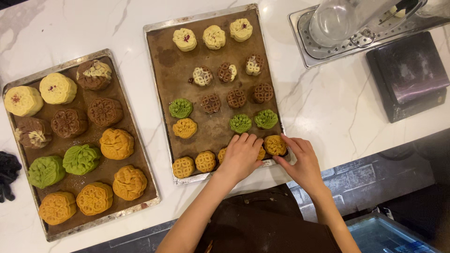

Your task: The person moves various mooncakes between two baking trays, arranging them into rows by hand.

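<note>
Orange mooncake (pixel 275 145): round, golden-orange, with a pressed flower pattern on top; it is sitting at the near right corner of the middle tray (pixel 161 70).
Right hand (pixel 303 161): its fingertips are touching this cake's right side, but the grip is not closing around it.
Left hand (pixel 241 157): it is lying flat, fingers together, covering another orange cake just beside.
Neighbours: green cakes (pixel 253 121) are lying behind.
Bench (pixel 328 107): white marble is carrying both trays.

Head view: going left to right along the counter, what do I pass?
Black cloth → left baking tray of large moulded cakes → middle baking tray of small cakes → left hand → right hand → dark scale.
</note>
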